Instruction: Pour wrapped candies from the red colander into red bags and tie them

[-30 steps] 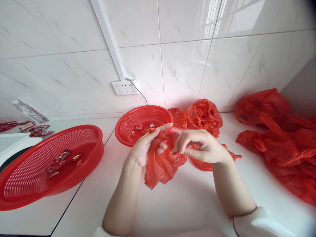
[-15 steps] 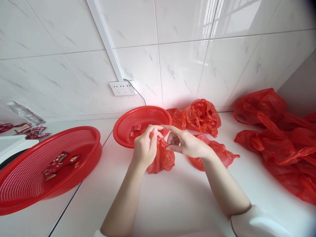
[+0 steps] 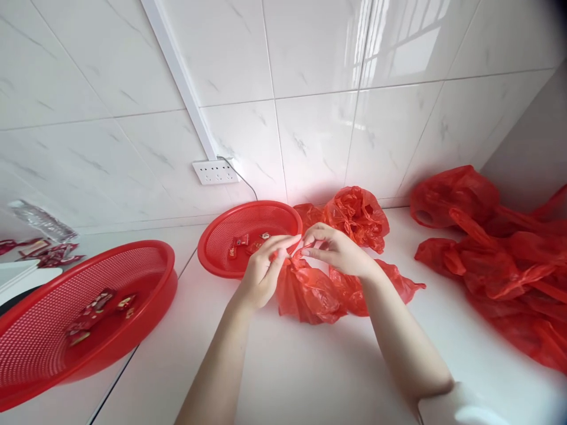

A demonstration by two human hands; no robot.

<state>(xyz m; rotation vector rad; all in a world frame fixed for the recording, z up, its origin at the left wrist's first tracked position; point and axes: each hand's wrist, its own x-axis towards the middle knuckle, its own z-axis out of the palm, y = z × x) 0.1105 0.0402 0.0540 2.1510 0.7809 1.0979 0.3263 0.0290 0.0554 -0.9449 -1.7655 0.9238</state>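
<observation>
A thin red plastic bag (image 3: 310, 290) hangs below both hands, its top gathered and twisted between the fingers. My left hand (image 3: 264, 268) pinches the gathered top from the left, thumb and fingers closed on it. From the right, my right hand (image 3: 334, 251) grips the same top between thumb and fingertips. Just behind my left hand is a round red basket (image 3: 212, 254) with a few small wrapped pieces (image 3: 241, 240) in it. Another red bag (image 3: 394, 277) lies flat to the right, partly behind my right forearm.
A larger red basket (image 3: 166, 277) with wrapped pieces stands at the left. Crumpled red bags (image 3: 358, 215) lie by the tiled wall, and a big heap of them (image 3: 509, 254) is at the right. A clear bottle (image 3: 42, 219) and a socket strip (image 3: 216, 172) are beyond.
The held bag now spreads wider and further right beneath the hands. My right hand's fingers have closed on its top, close to my left hand. The camera view has shifted slightly.
</observation>
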